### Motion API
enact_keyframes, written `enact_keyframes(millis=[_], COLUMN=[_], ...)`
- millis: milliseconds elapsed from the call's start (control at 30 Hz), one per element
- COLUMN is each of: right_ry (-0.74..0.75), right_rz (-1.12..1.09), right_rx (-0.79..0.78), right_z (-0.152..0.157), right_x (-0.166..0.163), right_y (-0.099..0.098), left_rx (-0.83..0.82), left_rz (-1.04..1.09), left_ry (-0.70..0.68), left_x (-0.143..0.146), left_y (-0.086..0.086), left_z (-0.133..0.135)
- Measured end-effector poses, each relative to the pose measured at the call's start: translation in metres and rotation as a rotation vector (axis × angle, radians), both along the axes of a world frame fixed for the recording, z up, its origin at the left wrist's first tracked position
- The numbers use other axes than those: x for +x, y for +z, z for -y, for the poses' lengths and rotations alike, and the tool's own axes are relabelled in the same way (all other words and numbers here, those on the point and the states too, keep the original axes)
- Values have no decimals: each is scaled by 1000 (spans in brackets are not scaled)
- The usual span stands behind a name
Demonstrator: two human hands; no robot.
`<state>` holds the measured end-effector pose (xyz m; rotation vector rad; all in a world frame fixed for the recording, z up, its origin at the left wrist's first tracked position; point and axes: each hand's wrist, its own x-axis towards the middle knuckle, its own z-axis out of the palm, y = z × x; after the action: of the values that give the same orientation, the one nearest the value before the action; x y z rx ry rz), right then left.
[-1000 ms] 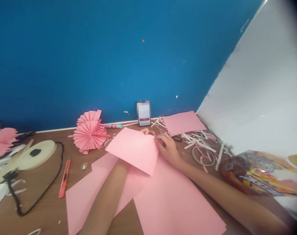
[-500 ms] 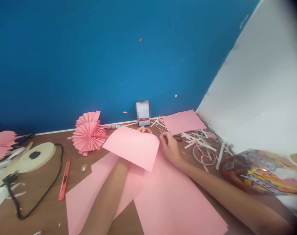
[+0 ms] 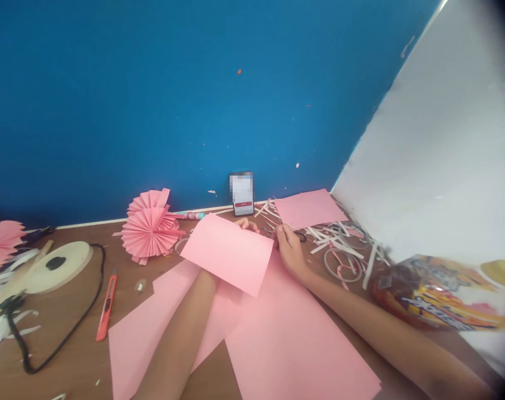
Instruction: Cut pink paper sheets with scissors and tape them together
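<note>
My left hand (image 3: 246, 224) is closed on the far edge of a pink paper sheet (image 3: 229, 253) and holds it tilted up above the table; only its fingertips show over the sheet. Just right of it, my right hand (image 3: 289, 250) lies off the sheet with its fingers curled onto the black-handled scissors (image 3: 301, 237) on the table. Under my forearms lie larger pink sheets (image 3: 285, 339).
A folded pink paper fan (image 3: 150, 226) and a phone (image 3: 241, 193) stand by the blue wall. Another pink sheet (image 3: 309, 208), white paper strips (image 3: 339, 233), a tape ring (image 3: 344, 264), an orange cutter (image 3: 106, 304), a black cable (image 3: 69, 333) and a snack bag (image 3: 435, 294) lie around.
My right hand let go of the sheet's edge and moved right onto the scissors. The sheet stays held up by my left hand.
</note>
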<state>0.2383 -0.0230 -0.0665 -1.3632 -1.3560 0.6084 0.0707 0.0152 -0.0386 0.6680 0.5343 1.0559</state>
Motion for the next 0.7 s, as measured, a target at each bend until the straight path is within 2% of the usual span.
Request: enact_keyframes(millis=[133,233,400,533,700], right_ry=[160,210,139,51,65], right_rz=[41,109,99,38,60], right_rx=[-7,-26,-3,14,10], right_z=[1,0,-2,-2,0], right_x=[-2,-2,-2,-2,-2], right_y=[2,0,-3,0,0], left_rx=[10,20,21,16,-2], left_rz=[-17,-24,-32,-30,-25], left_ry=[-67,-97,-115,-70,-9], left_x=[-1,-3,-3,1,-1], left_y=[1,1,0,-1,2], left_z=[-1,-2,-7,-11,-6])
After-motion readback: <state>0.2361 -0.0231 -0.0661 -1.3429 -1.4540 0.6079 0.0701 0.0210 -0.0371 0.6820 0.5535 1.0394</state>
